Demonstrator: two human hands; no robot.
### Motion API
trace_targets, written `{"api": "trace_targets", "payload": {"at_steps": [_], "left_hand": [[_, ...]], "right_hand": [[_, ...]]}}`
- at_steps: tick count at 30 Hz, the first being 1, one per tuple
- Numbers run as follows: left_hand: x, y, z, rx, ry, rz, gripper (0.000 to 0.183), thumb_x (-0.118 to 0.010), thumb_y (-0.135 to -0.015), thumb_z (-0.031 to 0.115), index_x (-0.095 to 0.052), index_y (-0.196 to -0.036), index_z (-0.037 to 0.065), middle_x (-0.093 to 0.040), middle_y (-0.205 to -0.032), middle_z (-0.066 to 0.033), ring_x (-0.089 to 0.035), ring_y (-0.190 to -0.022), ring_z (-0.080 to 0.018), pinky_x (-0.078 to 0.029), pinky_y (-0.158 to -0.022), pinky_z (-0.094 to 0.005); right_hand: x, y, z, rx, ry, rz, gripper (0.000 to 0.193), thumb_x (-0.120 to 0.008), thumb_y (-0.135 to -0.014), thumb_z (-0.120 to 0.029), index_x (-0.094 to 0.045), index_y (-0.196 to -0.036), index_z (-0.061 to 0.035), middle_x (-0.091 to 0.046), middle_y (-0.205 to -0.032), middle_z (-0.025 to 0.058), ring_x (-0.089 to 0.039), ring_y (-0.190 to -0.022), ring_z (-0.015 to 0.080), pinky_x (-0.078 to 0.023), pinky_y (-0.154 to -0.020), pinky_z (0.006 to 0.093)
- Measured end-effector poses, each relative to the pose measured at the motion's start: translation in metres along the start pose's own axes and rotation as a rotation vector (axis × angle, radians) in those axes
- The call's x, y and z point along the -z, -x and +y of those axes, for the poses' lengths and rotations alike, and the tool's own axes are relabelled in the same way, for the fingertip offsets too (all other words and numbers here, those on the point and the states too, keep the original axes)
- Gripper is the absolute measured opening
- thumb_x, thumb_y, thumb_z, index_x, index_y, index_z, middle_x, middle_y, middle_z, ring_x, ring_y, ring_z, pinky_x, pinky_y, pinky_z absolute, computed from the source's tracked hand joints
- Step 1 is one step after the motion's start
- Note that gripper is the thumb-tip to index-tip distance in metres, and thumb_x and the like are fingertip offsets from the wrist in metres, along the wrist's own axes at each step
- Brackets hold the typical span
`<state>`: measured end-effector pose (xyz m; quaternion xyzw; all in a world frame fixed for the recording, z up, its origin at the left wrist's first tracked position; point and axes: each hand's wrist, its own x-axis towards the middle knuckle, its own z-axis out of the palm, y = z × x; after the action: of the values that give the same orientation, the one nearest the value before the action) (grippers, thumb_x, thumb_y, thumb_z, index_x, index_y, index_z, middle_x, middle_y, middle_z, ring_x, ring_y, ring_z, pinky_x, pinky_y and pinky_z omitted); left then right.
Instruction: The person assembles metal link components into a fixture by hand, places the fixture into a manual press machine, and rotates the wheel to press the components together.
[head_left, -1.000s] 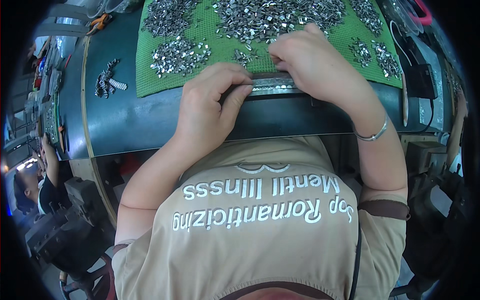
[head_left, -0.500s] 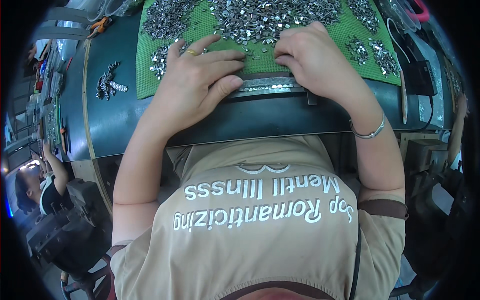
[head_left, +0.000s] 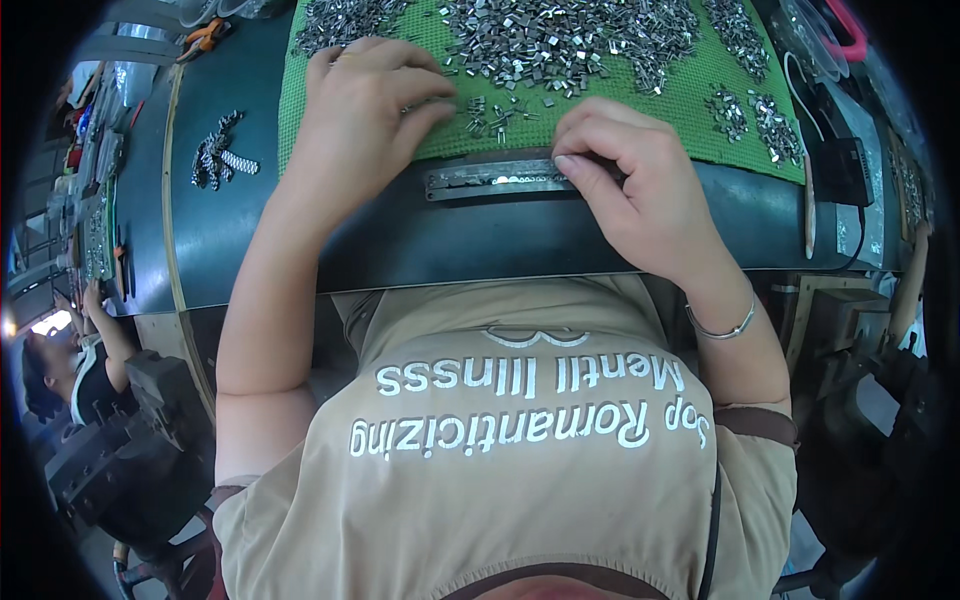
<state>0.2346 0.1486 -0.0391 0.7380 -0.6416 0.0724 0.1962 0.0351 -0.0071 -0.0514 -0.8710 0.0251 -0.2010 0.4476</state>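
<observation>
Grey, narrow metal strip (head_left: pixel 500 180) looks part-filled, right hand (head_left: pixel 635 190) pinching its right end; left hand (head_left: pixel 362 115) half-open; far small silver metal pieces (head_left: pixel 535 45) lie loose.

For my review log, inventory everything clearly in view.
Smooth table: one, dark green, centre.
Textured mat: one, green, on table.
Small metal pieces: many, silver, on mat.
Narrow metal bar: one, grey, mat's near edge.
Metal link band: count unclear, silver, table's left.
Plastic tool: one, orange, upper left.
Boxy device: one, black, mat's right.
Co-workers: at least two, one black-clad, both edges.
Cloth shirt: one, beige, lower centre.
Left hand: one, bare, above mat's left.
Right hand: one, bare, touching bar's end.
</observation>
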Motion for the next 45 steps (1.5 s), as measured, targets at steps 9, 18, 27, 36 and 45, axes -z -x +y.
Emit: {"api": "trace_targets", "payload": {"at_steps": [9, 18, 27, 36, 45], "left_hand": [[-0.011, -0.006, 0.002, 0.027, -0.040, -0.109, 0.014, -0.068, -0.084, 0.011, -0.071, -0.097, 0.007, -0.066, -0.094, -0.0066, -0.060, -0.095, -0.0282, -0.039, -0.089, -0.0420], [-0.001, 0.012, 0.034, 0.184, 0.386, 0.119, 0.012, -0.068, -0.084, 0.005, -0.069, -0.095, 0.002, -0.071, -0.084, -0.0137, -0.069, -0.076, -0.0324, -0.053, -0.068, -0.0377], [-0.019, 0.021, 0.062, 0.197, 0.635, 0.124, 0.006, -0.069, -0.081, 0.001, -0.069, -0.087, 0.002, -0.067, -0.085, -0.0104, -0.063, -0.079, -0.0294, -0.050, -0.071, -0.0369], [-0.030, 0.023, 0.063, -0.013, 0.278, 0.175, 0.010, -0.069, -0.076, 0.003, -0.065, -0.085, 0.005, -0.067, -0.090, -0.0077, -0.064, -0.078, -0.0256, -0.045, -0.071, -0.0361], [-0.013, 0.019, 0.065, -0.137, 0.107, 0.064, 0.009, -0.061, -0.074, 0.004, -0.061, -0.083, 0.004, -0.064, -0.089, -0.0088, -0.063, -0.073, -0.0233, -0.045, -0.070, -0.0361]], "right_hand": [[0.002, -0.001, -0.001, -0.041, -0.025, -0.058, 0.003, -0.061, -0.083, 0.005, -0.059, -0.082, 0.0057, -0.060, -0.084, 0.0091, -0.055, -0.070, 0.0172, -0.042, -0.063, 0.0274], [-0.003, 0.002, -0.002, 0.213, 0.399, -0.058, 0.011, -0.067, -0.074, 0.005, -0.061, -0.084, 0.0036, -0.061, -0.088, 0.0139, -0.060, -0.074, 0.0318, -0.049, -0.064, 0.0373], [-0.006, 0.007, 0.007, 0.232, 0.187, 0.069, 0.006, -0.064, -0.076, -0.001, -0.060, -0.080, -0.0004, -0.060, -0.084, 0.0114, -0.059, -0.076, 0.0308, -0.049, -0.065, 0.0390], [-0.005, 0.000, 0.000, 0.098, 0.250, -0.059, 0.008, -0.066, -0.078, -0.004, -0.059, -0.079, -0.0007, -0.057, -0.080, 0.0125, -0.059, -0.078, 0.0342, -0.047, -0.066, 0.0446], [-0.004, -0.019, 0.013, 0.150, 0.446, 0.041, 0.011, -0.069, -0.078, -0.013, -0.064, -0.071, -0.0059, -0.061, -0.078, 0.0078, -0.061, -0.080, 0.0297, -0.040, -0.075, 0.0422]]}}
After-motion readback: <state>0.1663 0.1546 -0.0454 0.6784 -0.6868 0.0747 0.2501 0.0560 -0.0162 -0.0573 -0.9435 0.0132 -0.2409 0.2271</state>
